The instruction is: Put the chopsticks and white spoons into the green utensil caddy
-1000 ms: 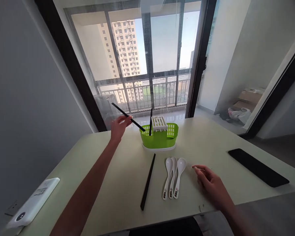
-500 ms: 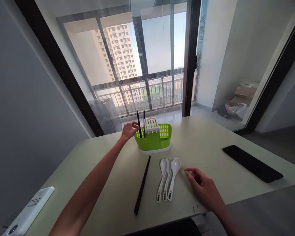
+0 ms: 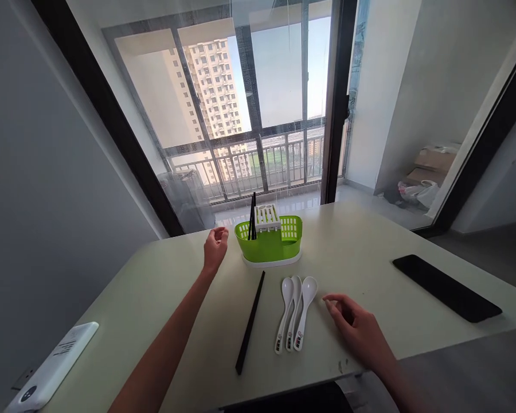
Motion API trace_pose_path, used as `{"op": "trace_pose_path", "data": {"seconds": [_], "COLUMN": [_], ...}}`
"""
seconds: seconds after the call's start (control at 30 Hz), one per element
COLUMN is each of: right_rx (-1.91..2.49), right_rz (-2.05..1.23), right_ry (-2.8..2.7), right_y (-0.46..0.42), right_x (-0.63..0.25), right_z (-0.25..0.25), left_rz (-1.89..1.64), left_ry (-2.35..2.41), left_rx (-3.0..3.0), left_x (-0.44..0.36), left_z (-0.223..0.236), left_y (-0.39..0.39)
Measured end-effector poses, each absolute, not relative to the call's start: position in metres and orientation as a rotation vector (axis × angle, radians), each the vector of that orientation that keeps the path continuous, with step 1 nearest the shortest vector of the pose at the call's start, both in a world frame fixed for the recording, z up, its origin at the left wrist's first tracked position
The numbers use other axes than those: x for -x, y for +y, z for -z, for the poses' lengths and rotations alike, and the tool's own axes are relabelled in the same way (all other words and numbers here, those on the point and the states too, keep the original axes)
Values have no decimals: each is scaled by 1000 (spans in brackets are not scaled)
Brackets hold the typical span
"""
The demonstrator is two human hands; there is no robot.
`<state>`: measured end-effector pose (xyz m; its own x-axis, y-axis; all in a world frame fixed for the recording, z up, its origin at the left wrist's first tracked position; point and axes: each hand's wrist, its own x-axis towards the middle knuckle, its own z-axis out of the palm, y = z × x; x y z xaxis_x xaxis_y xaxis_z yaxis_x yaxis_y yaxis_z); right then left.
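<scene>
My left hand (image 3: 215, 248) hovers just left of the green cutlery basket (image 3: 264, 250), its fingers curled together and nothing visible in them. Black chopsticks (image 3: 252, 217) stand upright in the basket's left compartment, leaning together. In front of the basket, more black chopsticks (image 3: 250, 324) lie side by side on the table, slanting toward me. To their right are three white spoons (image 3: 303, 315) with printed handle ends, bowls pointing away. My right hand (image 3: 359, 330) rests on the table right of the spoons, loosely bent, thumb and forefinger slightly apart, holding nothing.
A white slotted rack (image 3: 267, 218) sits on top of the basket. On the table's right lies a long black flat object (image 3: 447, 288); a white device (image 3: 54, 367) is at the left edge. Beyond the table (image 3: 348, 246) is a glass door with a dark frame (image 3: 335, 115).
My left hand has let go of a chopstick in the basket and drawn back left. That chopstick now leans against the other. My right hand has stayed in place.
</scene>
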<state>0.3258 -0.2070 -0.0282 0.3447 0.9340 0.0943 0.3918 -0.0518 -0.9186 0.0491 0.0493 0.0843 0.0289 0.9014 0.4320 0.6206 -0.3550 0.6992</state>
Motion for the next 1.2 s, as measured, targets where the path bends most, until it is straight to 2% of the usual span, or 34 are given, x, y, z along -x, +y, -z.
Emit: {"op": "trace_pose_path", "data": {"seconds": [0.13,0.27,0.4,0.63,0.8,1.03,1.2], "right_rx": [1638,1656,1669,1678,1680,1661,1662], "right_rz": [-689,-668,-663,-641,-631,-619,-632], "right_ry": [-1225,-1209,-1203,-1223,-1223,-1233,-1239], "right_y": [-207,-208,-208,-208,-209,-210,-211], "right_x": [-325,-324,-324,-325,-324,-324,-323], "right_z": [27,27,28,31,30,28,26], "left_rz": [-1012,-411,-26,238,160,-828,-972], "left_ry": [1516,1389,1509,1709,1719,1326,1277], "left_rx": [-1997,-2159,-2451,-2599,-2603,-2227,-2051], "left_x": [-29,-33,-50,-57,-42,-39,-41], "left_z": [-53,-41,-46,-59,-74,-112,-110], "left_y": [-11,-64,-92,-98,-104,-113,-111]}}
